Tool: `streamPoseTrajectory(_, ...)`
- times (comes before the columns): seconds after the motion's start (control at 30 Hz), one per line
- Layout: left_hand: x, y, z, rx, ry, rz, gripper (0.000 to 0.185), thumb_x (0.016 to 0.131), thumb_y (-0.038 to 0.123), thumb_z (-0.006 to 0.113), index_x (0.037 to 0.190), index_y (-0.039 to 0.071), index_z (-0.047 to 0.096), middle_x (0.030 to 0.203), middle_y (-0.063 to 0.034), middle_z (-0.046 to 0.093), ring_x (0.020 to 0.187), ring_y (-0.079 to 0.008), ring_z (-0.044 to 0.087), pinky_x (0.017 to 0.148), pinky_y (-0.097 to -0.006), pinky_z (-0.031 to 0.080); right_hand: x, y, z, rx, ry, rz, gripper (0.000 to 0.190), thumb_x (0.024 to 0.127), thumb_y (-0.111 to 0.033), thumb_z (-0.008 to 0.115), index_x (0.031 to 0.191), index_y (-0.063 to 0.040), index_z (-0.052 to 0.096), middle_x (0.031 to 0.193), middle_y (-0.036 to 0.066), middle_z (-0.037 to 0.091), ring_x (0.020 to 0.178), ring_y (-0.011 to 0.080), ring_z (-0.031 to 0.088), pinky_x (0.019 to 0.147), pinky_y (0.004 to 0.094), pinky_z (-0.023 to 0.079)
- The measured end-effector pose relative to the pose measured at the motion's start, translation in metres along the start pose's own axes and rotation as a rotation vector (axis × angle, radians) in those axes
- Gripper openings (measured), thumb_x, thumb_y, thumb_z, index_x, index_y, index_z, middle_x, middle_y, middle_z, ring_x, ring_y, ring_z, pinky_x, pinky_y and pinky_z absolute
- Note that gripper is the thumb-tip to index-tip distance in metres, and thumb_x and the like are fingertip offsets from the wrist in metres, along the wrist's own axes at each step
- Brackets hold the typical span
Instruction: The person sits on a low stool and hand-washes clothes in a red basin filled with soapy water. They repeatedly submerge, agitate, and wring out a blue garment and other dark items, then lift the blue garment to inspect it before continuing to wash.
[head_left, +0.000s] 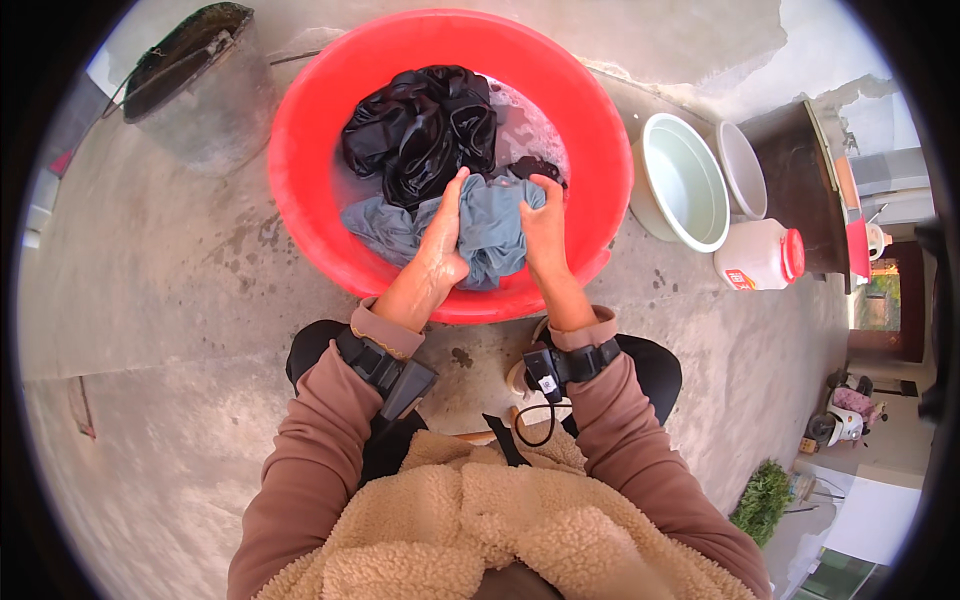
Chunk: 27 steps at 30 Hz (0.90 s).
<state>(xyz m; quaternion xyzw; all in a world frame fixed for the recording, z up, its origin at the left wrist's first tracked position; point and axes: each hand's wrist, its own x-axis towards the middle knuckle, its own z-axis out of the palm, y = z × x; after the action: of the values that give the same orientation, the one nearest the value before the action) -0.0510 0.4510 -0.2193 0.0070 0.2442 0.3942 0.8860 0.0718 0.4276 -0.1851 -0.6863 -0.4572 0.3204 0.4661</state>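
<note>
A large red plastic basin (592, 150) stands on the floor before me, with sudsy water (525, 124) in it. Wet blue-grey cloth (491, 225) is bunched between my two hands, over the near part of the basin. My left hand (444, 232) presses against its left side, palm inward, thumb up. My right hand (546, 225) grips its right side with thumb and bent fingers. More of the blue-grey cloth trails to the left in the water. Behind it lies a shiny black wet garment (427, 127), and a small dark cloth (540, 169) sits at the right.
Right of the basin stand a pale green tub (679, 184), a grey tub (742, 169) and a white plastic jar with a red lid (757, 255). A dirty bucket (202, 97) is at the upper left. A wall runs behind. Farther right are a scooter (844, 420) and green plants (761, 502).
</note>
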Motion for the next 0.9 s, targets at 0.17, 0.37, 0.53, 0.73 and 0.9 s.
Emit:
streamPoseTrajectory(0.17,0.008,0.003,-0.010,0.000,0.243,0.403,0.022,0.087,0.026,0.071,0.091,0.004,0.066,0.085,-0.0060,0.069,0.069,-0.0164,0.067,0.064,-0.0299,0.055,-0.031,-0.007,0.001,0.551,-0.404,0.308,0.097,0.083,-0.019,0.076,0.151,-0.006,0.008,0.142,0.016,0.039,0.131,0.0231,0.040,0.107,0.0369,0.036)
streamPoseTrajectory(0.37,0.008,0.003,-0.024,0.279,-0.074,0.526,0.022,0.095,0.019,0.055,0.103,0.001,0.063,0.092,-0.0065,0.066,0.078,-0.0128,0.063,0.069,-0.0268,0.050,-0.041,-0.018,0.015,0.326,-0.517,0.085,0.122,0.068,-0.021,0.088,0.150,-0.004,-0.001,0.143,0.015,0.037,0.131,0.0232,0.040,0.107,0.0374,0.037)
streamPoseTrajectory(0.53,-0.009,0.018,-0.003,0.682,-0.157,0.441,0.044,0.099,0.032,0.049,0.131,0.003,0.054,0.120,-0.0093,0.060,0.108,-0.0148,0.057,0.095,-0.0289,0.044,-0.018,-0.016,-0.007,0.485,-0.672,0.437,0.063,0.075,-0.003,0.079,0.129,-0.002,0.048,0.118,0.009,0.060,0.112,0.0221,0.058,0.097,0.0360,0.048)
streamPoseTrajectory(0.73,-0.030,0.034,0.017,0.953,-0.375,0.313,0.048,0.079,0.023,0.079,0.119,0.003,0.063,0.106,-0.0053,0.065,0.099,-0.0091,0.057,0.092,-0.0278,0.046,-0.007,-0.018,-0.021,0.550,-0.874,0.729,0.056,0.077,0.000,0.076,0.126,-0.002,0.050,0.112,0.009,0.062,0.099,0.0216,0.065,0.083,0.0376,0.057)
streamPoseTrajectory(0.9,-0.020,0.019,0.014,0.916,-0.130,0.645,0.018,0.075,0.015,0.078,0.079,0.003,0.065,0.074,0.0024,0.062,0.069,-0.0058,0.054,0.063,-0.0262,0.048,-0.006,-0.018,-0.011,0.324,-0.917,0.567,0.057,0.072,-0.004,0.078,0.123,-0.003,0.052,0.106,0.008,0.063,0.099,0.0209,0.064,0.078,0.0360,0.056)
